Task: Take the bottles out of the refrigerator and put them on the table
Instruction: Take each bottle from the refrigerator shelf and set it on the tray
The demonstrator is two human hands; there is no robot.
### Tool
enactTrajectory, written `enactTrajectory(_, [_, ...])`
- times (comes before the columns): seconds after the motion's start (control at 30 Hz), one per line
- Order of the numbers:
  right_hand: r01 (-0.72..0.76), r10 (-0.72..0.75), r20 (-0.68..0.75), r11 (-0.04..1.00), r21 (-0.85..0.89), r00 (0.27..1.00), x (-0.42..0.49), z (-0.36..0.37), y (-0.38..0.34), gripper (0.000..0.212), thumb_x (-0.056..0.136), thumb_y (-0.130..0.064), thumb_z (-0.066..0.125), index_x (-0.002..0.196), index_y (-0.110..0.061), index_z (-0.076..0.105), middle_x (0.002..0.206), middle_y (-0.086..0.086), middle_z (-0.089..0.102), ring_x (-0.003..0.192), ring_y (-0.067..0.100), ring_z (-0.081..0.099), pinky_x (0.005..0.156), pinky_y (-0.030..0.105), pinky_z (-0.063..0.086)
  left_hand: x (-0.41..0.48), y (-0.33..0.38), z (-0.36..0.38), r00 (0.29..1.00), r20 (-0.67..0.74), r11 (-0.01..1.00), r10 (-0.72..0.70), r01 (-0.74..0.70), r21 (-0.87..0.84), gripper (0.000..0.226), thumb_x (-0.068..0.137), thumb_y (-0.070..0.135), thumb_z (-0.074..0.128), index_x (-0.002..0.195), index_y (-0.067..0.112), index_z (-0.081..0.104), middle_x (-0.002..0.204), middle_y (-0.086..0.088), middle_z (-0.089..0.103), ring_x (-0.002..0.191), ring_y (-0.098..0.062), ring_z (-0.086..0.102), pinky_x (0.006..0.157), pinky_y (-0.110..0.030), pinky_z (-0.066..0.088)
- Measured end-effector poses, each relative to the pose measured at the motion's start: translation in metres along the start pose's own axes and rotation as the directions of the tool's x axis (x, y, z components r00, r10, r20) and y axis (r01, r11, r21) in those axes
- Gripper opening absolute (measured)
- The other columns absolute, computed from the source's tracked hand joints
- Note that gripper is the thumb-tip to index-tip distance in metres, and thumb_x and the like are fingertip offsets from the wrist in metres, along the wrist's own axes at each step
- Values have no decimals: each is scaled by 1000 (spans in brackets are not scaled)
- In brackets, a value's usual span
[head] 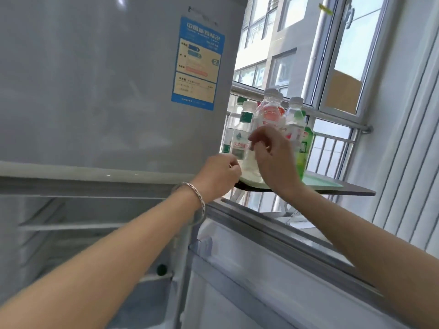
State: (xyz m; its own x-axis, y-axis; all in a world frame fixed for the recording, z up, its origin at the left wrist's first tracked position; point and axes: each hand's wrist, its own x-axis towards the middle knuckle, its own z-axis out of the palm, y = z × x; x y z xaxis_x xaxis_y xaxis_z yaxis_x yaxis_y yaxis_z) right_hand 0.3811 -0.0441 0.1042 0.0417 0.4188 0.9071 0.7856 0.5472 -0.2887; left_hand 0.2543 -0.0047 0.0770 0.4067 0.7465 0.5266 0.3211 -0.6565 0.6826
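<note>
Because the desk is narrow, the bottles stand clustered upright at its near end, at one o'clock from the open refrigerator. Both arms reach up and forward. The right hand, fingers loosely curled, hovers against the clear bottles; whether it grips one I cannot tell. The left hand, braceleted, is clenched at seven o'clock of the cluster, apparently empty.

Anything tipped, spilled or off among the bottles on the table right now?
Nothing stands out. The clear plastic bottles and the green bottle stand upright, crowded together on the grey table; no spill shows. Both hands, left and right, are at the cluster.
</note>
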Motion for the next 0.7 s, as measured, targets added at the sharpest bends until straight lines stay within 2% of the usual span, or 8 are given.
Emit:
enactTrajectory(0.1, [-70, 117, 374, 988, -137, 920, -18, 55, -27, 25, 81, -2, 43, 89, -17, 61, 81, 2, 66, 77, 22, 62, 68, 30, 47, -14, -44, -23, 962, 174, 942, -211, 152, 299, 26, 90, 10, 44, 73, 4, 62, 75, -10, 70, 77, -30, 69, 68, -32, 54])
enactTrajectory(0.17, [-131, 232, 525, 966, -221, 819, -40, 95, -34, 24, 81, -5, 44, 92, -18, 62, 98, 11, 70, 92, 30, 64, 79, 34, 51, -33, -83, -34, 877, 265, 857, -402, 257, 447, 25, 90, 11, 43, 70, 10, 58, 69, -7, 64, 61, -28, 64, 51, -26, 48])
enactTrajectory(0.23, [-177, 316, 644, 946, -273, 697, -68, 136, -34, 23, 85, -8, 46, 103, -10, 61, 112, 19, 68, 104, 34, 63, 88, 36, 50, -55, -120, -43, 810, 233, 771, -539, 363, 523, 21, 91, 16, 45, 78, 12, 61, 76, -7, 63, 59, -24, 61, 42, -20, 40])
enactTrajectory(0.27, [-201, 353, 689, 934, -295, 633, -83, 155, -31, 25, 88, -11, 47, 108, -6, 61, 116, 21, 66, 107, 36, 62, 88, 35, 50, -65, -135, -45, 792, 199, 726, -577, 386, 569, 21, 92, 20, 46, 88, 11, 65, 83, -8, 65, 70, -26, 67, 42, -19, 39])
enactTrajectory(0.37, [-231, 446, 761, 895, -382, 470, -124, 208, -21, 31, 95, -15, 48, 118, 1, 63, 124, 24, 64, 114, 38, 62, 88, 37, 50, -84, -181, -42, 769, 129, 638, -626, 410, 652, 34, 95, 19, 45, 116, 1, 65, 117, -17, 68, 112, -30, 64, 69, -28, 51])
enactTrajectory(0.43, [-182, 471, 801, 882, -434, 369, -150, 237, -10, 33, 98, -12, 47, 121, 5, 63, 127, 26, 63, 118, 39, 60, 92, 39, 49, -93, -207, -34, 751, 96, 612, -653, 448, 652, 35, 94, 17, 46, 115, -3, 65, 124, -21, 65, 114, -32, 62, 86, -32, 49])
enactTrajectory(0.57, [-174, 576, 778, 818, -549, 250, -189, 289, 29, 36, 91, -11, 58, 126, -1, 61, 132, 21, 61, 123, 36, 58, 99, 38, 48, -99, -256, -13, 754, -9, 635, -657, 559, 534, 32, 91, 17, 49, 106, -4, 67, 115, -24, 68, 108, -35, 63, 83, -33, 48])
enactTrajectory(0.7, [-256, 685, 709, 724, -640, 165, -212, 320, 60, 61, 88, -24, 61, 144, -12, 39, 145, 19, 43, 135, 36, 43, 110, 44, 41, -98, -286, 2, 743, -71, 635, -666, 615, 467, 36, 95, 23, 48, 123, 4, 59, 129, -17, 62, 118, -31, 58, 94, -30, 45])
